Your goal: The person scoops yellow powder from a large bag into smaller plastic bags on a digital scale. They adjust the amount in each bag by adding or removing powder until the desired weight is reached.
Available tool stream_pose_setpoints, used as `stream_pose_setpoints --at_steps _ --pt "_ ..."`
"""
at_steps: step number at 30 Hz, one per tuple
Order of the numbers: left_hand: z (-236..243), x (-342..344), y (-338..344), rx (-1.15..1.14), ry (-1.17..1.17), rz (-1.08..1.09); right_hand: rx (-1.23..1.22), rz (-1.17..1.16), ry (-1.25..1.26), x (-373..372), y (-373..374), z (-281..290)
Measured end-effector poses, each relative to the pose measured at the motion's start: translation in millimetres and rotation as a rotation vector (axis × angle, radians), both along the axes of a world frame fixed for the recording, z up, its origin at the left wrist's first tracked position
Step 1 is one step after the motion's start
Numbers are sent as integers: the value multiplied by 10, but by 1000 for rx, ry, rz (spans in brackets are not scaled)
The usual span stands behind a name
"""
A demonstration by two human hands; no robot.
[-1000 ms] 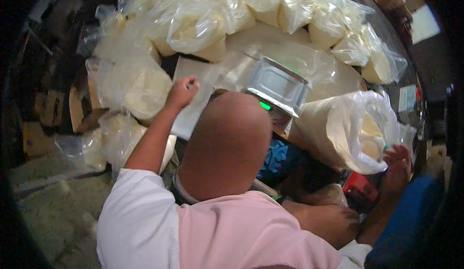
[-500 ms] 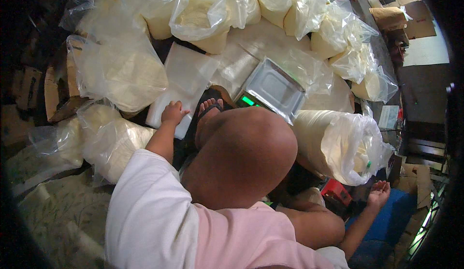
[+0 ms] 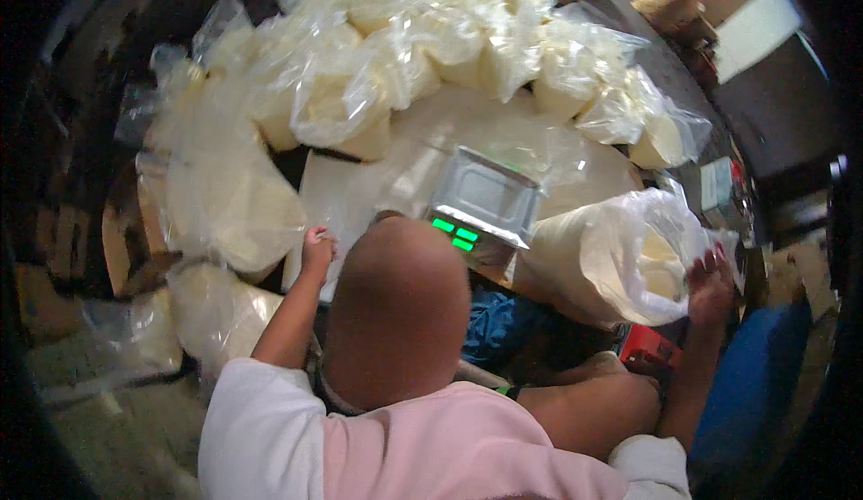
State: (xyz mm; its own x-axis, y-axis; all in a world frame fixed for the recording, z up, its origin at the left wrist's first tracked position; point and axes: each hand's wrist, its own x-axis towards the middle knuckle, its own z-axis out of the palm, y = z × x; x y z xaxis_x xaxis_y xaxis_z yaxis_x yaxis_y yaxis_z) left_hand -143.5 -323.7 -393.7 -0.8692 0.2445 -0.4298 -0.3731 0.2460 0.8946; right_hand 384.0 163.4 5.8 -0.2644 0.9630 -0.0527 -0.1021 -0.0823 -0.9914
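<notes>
Between the two hands and a little ahead of them: weighing scale (image 3: 485,196), metal tray on top and bare, green display (image 3: 456,235) lit on the side toward the person. Left hand (image 3: 319,253) over a pale translucent plastic sheet (image 3: 331,185), fingers partly curled; contact and grip cannot be told. Right hand (image 3: 710,280) open, fingers extended upward at the mouth of a large filled bag (image 3: 584,244); blur hides whether the fingertips touch the film. That bag is tilted, its mouth toward the right hand, cream-coloured contents visible inside. Just left of the left hand, a big clear bag (image 3: 238,203) with pale contents; nearer the body, a smaller filled bag (image 3: 220,307). Beyond both hands, an arc of cream-filled clear bags (image 3: 346,109), closely packed. Raised knee (image 3: 395,311) between the hands; crumpled blue plastic (image 3: 490,322) right of it. Below and left of the right hand, a red object (image 3: 649,347). Right of the right forearm, a blue panel-like object (image 3: 755,383).
</notes>
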Motion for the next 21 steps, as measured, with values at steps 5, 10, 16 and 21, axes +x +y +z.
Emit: stream_pose_setpoints --at_steps 5,10,16,21 --pt "449 -697 31 175 -130 -117 -52 323 48 -770 -410 138" --pt "2165 -684 1079 -309 157 -991 303 468 -115 -905 -630 79" --pt "4212 359 2276 -280 837 -1359 814 546 -552 -1115 -1026 173" --pt "5038 1508 2529 26 1003 -1427 1058 347 -636 -1275 -1290 240"
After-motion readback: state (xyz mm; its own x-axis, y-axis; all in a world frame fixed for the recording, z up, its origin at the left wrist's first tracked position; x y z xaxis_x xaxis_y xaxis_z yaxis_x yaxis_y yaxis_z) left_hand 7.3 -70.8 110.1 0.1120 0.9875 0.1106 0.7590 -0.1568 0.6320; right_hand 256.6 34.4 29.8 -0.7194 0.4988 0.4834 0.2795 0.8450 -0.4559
